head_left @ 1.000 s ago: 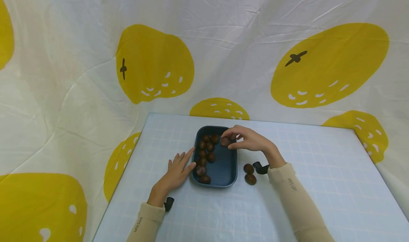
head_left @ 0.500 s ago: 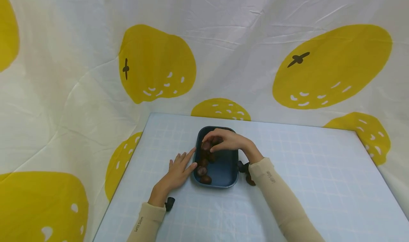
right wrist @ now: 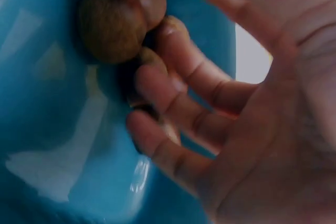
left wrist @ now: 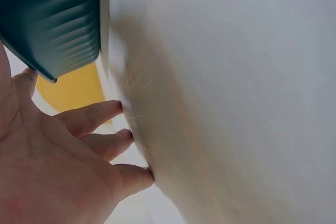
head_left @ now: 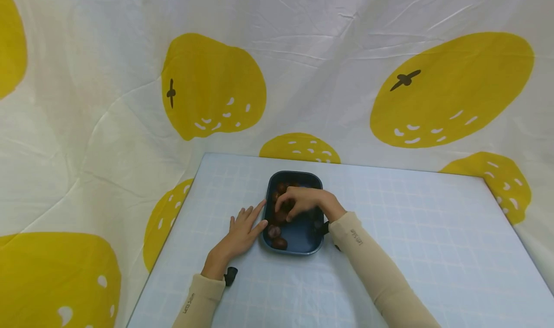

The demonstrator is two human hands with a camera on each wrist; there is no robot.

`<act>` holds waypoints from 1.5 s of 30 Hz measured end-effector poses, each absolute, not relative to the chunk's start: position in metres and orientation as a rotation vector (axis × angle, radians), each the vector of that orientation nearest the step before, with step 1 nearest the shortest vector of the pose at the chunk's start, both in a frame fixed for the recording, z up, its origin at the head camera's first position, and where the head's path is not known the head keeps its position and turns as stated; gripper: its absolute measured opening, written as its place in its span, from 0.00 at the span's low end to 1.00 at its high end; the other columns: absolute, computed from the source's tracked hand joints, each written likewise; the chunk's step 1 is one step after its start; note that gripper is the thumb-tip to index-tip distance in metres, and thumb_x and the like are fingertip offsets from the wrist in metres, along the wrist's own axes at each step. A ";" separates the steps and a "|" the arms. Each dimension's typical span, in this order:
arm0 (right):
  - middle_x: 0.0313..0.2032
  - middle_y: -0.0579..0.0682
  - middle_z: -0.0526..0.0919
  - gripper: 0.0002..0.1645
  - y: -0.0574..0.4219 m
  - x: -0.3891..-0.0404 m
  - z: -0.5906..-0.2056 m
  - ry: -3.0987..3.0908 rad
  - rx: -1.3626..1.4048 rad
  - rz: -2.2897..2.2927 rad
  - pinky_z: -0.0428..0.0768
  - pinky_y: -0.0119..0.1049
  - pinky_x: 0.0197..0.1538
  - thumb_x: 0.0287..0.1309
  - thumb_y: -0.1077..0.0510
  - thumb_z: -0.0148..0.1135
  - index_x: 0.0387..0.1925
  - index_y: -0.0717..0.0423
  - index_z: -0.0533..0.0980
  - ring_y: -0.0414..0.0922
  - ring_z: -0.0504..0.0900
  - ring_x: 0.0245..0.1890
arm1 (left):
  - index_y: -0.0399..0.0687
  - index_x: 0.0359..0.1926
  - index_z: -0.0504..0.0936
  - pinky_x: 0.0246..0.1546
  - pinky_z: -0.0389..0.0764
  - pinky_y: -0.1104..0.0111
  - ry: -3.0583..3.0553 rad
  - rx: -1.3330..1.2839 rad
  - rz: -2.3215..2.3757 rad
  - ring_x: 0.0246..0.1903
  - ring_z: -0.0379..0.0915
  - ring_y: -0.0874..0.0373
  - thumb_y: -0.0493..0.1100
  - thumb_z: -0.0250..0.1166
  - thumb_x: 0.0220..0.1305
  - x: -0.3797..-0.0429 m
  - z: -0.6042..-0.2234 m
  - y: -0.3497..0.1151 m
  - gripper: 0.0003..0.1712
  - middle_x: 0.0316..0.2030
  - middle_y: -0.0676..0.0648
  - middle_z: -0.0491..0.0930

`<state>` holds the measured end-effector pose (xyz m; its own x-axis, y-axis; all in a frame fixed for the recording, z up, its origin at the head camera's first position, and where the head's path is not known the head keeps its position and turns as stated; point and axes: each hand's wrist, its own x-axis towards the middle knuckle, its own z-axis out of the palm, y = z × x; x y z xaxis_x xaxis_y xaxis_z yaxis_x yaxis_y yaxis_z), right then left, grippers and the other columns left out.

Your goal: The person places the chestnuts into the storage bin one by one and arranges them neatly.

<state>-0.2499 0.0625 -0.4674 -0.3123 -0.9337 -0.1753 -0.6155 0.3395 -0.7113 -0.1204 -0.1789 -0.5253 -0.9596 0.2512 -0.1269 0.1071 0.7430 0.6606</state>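
A deep blue rectangular tray (head_left: 301, 239) with rounded corners holds several dark brown, egg-shaped passion fruits (head_left: 279, 243) along its left side. My right hand (head_left: 305, 199) reaches into the tray, its thumb and fingers curled round one passion fruit (head_left: 281, 216). In the right wrist view, brown fruits (right wrist: 113, 27) lie against the fingertips; the grip itself is partly blurred. My left hand (head_left: 239, 232) lies spread at the tray's left side, index finger and thumb touching the rim. The left wrist view shows its other fingertips (left wrist: 137, 178) resting on the table beside the tray wall (left wrist: 65, 30).
The table (head_left: 415, 222) has a pale checked cover. A sliver of fruit (head_left: 337, 247) shows beside the right sleeve (head_left: 368, 251), which hides the rest. A white curtain (head_left: 316, 78) with yellow fruit prints hangs behind. Each wrist wears a small black camera.
My right hand has moved left across the tray with a passion fruit, then lower and nearer to me inside it. Its sleeve now covers most of the fruit on the table. My left hand stays.
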 end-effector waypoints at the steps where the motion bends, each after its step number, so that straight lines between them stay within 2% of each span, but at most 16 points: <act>1: 0.47 0.52 0.79 0.22 0.062 -0.249 -0.468 2.033 -1.339 -0.695 0.77 0.35 0.47 0.55 0.63 0.74 0.54 0.55 0.82 0.52 0.76 0.45 | 0.78 0.79 0.45 0.65 0.33 0.31 2.739 0.290 1.019 0.74 0.36 0.32 0.67 0.43 0.76 -0.120 -0.525 -0.179 0.35 0.75 0.35 0.53; 10: 0.46 0.49 0.74 0.23 0.063 -0.245 -0.473 2.114 -1.239 -0.608 0.74 0.38 0.45 0.50 0.61 0.78 0.49 0.45 0.83 0.45 0.68 0.43 | 0.75 0.79 0.46 0.65 0.33 0.31 2.744 0.298 1.036 0.74 0.37 0.31 0.67 0.44 0.76 -0.118 -0.521 -0.178 0.35 0.74 0.34 0.54; 15: 0.48 0.48 0.71 0.23 0.062 -0.243 -0.475 2.151 -1.187 -0.565 0.74 0.39 0.46 0.48 0.61 0.80 0.45 0.41 0.81 0.44 0.68 0.45 | 0.75 0.79 0.47 0.65 0.33 0.31 2.746 0.289 1.038 0.74 0.37 0.31 0.65 0.44 0.77 -0.119 -0.522 -0.178 0.35 0.75 0.34 0.53; 21: 0.45 0.48 0.69 0.24 0.058 -0.239 -0.474 2.187 -1.133 -0.513 0.76 0.39 0.46 0.46 0.63 0.81 0.44 0.41 0.80 0.44 0.69 0.44 | 0.75 0.79 0.47 0.65 0.32 0.31 2.745 0.282 1.049 0.74 0.37 0.31 0.62 0.47 0.78 -0.120 -0.523 -0.177 0.35 0.75 0.33 0.53; 26: 0.45 0.48 0.69 0.25 0.058 -0.237 -0.475 2.211 -1.109 -0.498 0.76 0.39 0.46 0.46 0.63 0.81 0.43 0.40 0.78 0.44 0.70 0.44 | 0.74 0.79 0.47 0.65 0.32 0.31 2.748 0.285 1.046 0.74 0.37 0.31 0.63 0.45 0.78 -0.120 -0.524 -0.177 0.35 0.75 0.34 0.53; 36: 0.44 0.48 0.70 0.26 0.059 -0.235 -0.475 2.240 -1.082 -0.546 0.76 0.38 0.43 0.46 0.64 0.80 0.44 0.44 0.76 0.45 0.72 0.41 | 0.74 0.79 0.47 0.64 0.32 0.31 2.744 0.287 1.036 0.74 0.37 0.31 0.65 0.45 0.77 -0.119 -0.524 -0.177 0.35 0.74 0.33 0.54; 45: 0.45 0.52 0.77 0.21 0.068 -0.230 -0.450 2.289 -1.208 -0.772 0.77 0.40 0.45 0.55 0.61 0.74 0.50 0.54 0.78 0.46 0.75 0.43 | 0.74 0.79 0.47 0.65 0.32 0.31 2.736 0.285 1.040 0.74 0.37 0.31 0.66 0.44 0.76 -0.119 -0.522 -0.177 0.36 0.75 0.34 0.53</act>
<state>-0.2303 0.0675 -0.4504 -0.5236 -0.8437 -0.1183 -0.6000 0.4638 -0.6519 -0.1188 -0.1766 -0.5216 -0.9614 0.2486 -0.1176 0.1078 0.7340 0.6705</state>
